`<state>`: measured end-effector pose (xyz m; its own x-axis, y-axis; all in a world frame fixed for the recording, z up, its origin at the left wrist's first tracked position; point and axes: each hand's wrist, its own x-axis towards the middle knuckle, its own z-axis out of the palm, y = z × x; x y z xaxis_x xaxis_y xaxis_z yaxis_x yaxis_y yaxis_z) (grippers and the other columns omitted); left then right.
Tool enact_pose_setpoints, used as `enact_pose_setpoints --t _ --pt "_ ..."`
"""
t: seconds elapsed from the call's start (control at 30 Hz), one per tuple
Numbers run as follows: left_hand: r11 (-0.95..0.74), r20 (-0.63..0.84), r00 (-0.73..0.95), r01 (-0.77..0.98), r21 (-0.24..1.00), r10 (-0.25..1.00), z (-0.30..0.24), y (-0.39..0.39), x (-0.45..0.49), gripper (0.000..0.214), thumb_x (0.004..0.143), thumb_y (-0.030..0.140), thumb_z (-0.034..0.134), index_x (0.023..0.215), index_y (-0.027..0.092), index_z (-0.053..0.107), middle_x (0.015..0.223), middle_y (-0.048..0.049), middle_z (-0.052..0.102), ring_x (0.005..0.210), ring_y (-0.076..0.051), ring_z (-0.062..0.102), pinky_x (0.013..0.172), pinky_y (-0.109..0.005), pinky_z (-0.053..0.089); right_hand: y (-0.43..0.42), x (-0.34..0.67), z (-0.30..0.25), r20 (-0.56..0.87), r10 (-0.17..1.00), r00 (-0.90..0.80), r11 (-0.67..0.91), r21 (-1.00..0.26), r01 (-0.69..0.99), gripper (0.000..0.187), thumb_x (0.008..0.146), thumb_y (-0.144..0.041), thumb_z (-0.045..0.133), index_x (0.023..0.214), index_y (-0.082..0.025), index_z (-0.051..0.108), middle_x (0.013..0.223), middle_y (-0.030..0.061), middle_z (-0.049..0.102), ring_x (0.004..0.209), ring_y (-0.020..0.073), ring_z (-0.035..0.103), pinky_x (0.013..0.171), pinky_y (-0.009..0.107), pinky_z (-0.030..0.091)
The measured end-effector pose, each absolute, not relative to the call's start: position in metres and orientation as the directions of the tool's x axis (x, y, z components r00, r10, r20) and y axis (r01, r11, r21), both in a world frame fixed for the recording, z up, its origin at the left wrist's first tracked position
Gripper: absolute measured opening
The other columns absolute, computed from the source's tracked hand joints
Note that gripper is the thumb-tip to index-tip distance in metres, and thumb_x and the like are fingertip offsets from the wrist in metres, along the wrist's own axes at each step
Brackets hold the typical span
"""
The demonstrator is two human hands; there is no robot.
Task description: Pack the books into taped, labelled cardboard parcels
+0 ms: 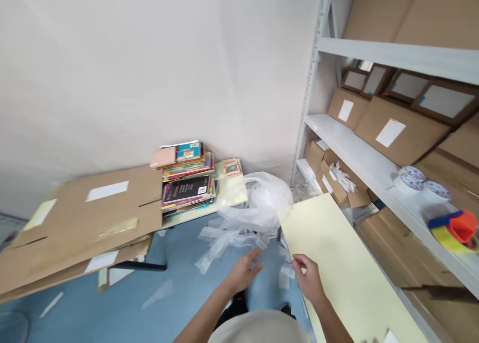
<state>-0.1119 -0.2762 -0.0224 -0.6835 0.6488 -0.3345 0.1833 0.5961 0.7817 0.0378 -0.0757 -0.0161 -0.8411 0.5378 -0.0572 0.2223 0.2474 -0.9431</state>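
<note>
My left hand (pixel 245 270) hangs in the air over the blue floor, its fingers apart and nothing in it. My right hand (pixel 310 279) is above the left edge of a pale yellow tabletop (pixel 337 253). Its fingers are loosely curled with a gap at the thumb, and no held thing shows. Ahead of both hands is a translucent white plastic bag (pixel 264 198), bunched up between two tables. White paper or plastic strips (pixel 224 238) spill below it, and a few more pieces (pixel 286 273) lie beside the right table.
Stacks of books (pixel 187 188) stand on the left table (pixel 230 190). Flattened cardboard boxes (pixel 93 213) overhang its front. On the right, a metal shelf (pixel 352 148) carries cartons (pixel 400 128), tape rolls (pixel 411 178) and an orange tape dispenser (pixel 463 226).
</note>
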Motion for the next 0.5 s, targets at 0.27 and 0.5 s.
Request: enact_pose_setpoints --t 0.27,0.5 --pt "0.553 -0.272 -0.755 0.141 0.821 0.596 -0.026 -0.35 -0.185 0.049 0.079 0.044 0.057 0.124 0.025 0.063 0.123 -0.0105 0.069 0.105 -0.029 0.068 0.095 -0.042 0.052 -0.152 -0.07 -0.018 -0.034 0.321 -0.946 0.349 -0.925 0.152 0.046 0.085 -0.057 0.058 0.1 -0.018 0.076 0.093 0.014 0.077 0.085 0.0283 0.074 0.08 0.039 0.059" --pt "0.533 -0.242 -0.79 0.124 0.837 0.563 -0.035 -0.415 -0.243 0.046 0.079 0.038 0.06 0.121 0.02 0.064 0.119 -0.013 0.07 0.1 -0.028 0.069 0.093 -0.042 0.052 -0.206 -0.145 -0.014 -0.073 0.253 -0.965 0.376 -0.911 0.168 0.049 0.084 -0.06 0.056 0.099 -0.018 0.076 0.095 0.0135 0.078 0.088 0.0287 0.073 0.082 0.041 0.058"
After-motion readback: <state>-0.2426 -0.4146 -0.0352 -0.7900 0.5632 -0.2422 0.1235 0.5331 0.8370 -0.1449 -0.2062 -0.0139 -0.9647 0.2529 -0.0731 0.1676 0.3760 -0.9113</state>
